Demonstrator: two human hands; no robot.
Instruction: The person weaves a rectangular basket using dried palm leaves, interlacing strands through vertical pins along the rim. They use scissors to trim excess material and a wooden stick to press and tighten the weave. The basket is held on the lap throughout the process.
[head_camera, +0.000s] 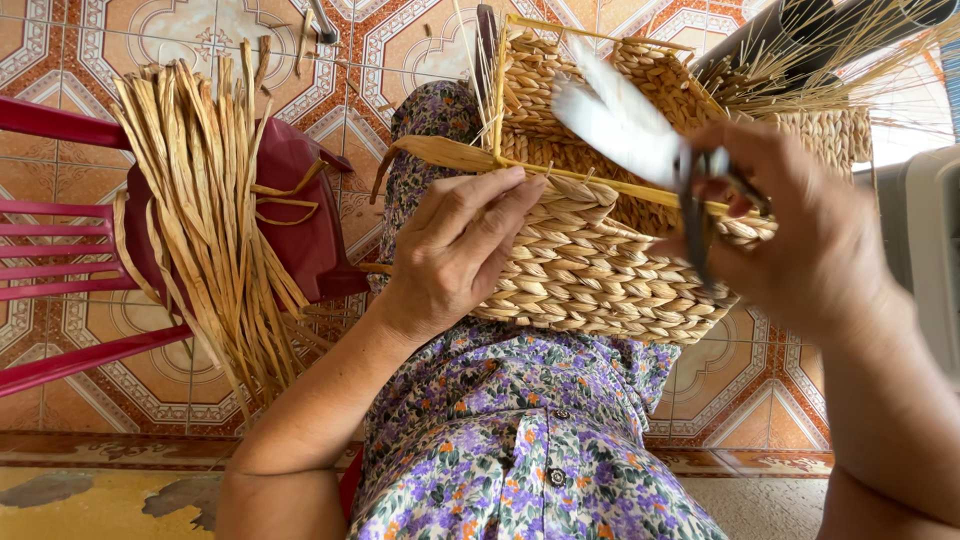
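Observation:
A woven straw basket (590, 270) rests on my lap, its rim edged with a yellow frame. My left hand (455, 250) grips the basket's near rim, fingers pressed on the braided edge beside a loose flat strand (440, 152). My right hand (800, 230) holds a pair of scissors (640, 135), blades blurred and pointing up-left over the basket's rim. The scissor handles sit around my fingers.
A bundle of dried straw strands (215, 210) lies over a dark red plastic chair (300, 220) at the left. Patterned floor tiles (760, 390) surround me. A grey object (935, 250) stands at the right edge, and thin reeds (800, 60) fan out at the top right.

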